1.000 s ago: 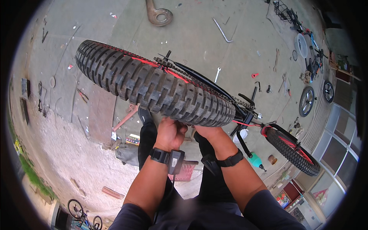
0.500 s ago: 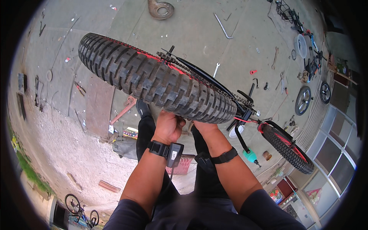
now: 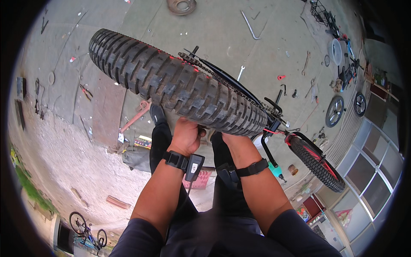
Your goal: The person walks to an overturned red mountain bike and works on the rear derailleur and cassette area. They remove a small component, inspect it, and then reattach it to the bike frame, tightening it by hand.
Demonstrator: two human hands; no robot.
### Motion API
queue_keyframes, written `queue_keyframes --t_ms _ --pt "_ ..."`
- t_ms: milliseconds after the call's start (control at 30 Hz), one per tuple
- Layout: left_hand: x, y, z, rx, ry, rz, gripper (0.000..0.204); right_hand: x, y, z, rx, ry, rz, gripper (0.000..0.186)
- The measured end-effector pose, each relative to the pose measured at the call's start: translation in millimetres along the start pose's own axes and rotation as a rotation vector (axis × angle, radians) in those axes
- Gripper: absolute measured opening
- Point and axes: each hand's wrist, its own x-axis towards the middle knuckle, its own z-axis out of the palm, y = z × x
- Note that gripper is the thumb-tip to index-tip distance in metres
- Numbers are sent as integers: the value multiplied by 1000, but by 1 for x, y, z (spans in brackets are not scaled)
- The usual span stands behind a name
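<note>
A bicycle's fat knobby rear tire [image 3: 167,85] fills the middle of the view, slanting from upper left to right. Behind it run the chain [image 3: 231,89] and a black frame tube. The smaller-looking front wheel [image 3: 317,162], with red parts, is at the right. My left hand [image 3: 185,136] is at the tire's near underside, its fingers curled closed; whatever they grip is hidden. Close beside it, my right hand [image 3: 235,140] reaches under the tire, with its fingers out of sight behind the tread. Both wrists wear black straps with small devices.
On the floor lie a red pipe wrench [image 3: 136,115], pliers [image 3: 86,91], a spanner [image 3: 241,73], a bent metal bar [image 3: 249,25] and a green bottle-like object [image 3: 276,170]. Loose wheels [image 3: 335,111] and bike parts stand at the right. Another bicycle [image 3: 87,231] is at lower left.
The view has shifted slightly, and the rear tire is tilted a little differently. Both hands keep their places beneath it.
</note>
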Motion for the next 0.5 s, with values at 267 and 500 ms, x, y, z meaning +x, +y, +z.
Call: queue_keyframes --t_ms 267,500 --pt "-4 4 11 158 36 102 20 -1 11 -10 323 3 228 56" --pt "-10 17 16 124 49 -27 18 2 20 -15 400 45 289 54"
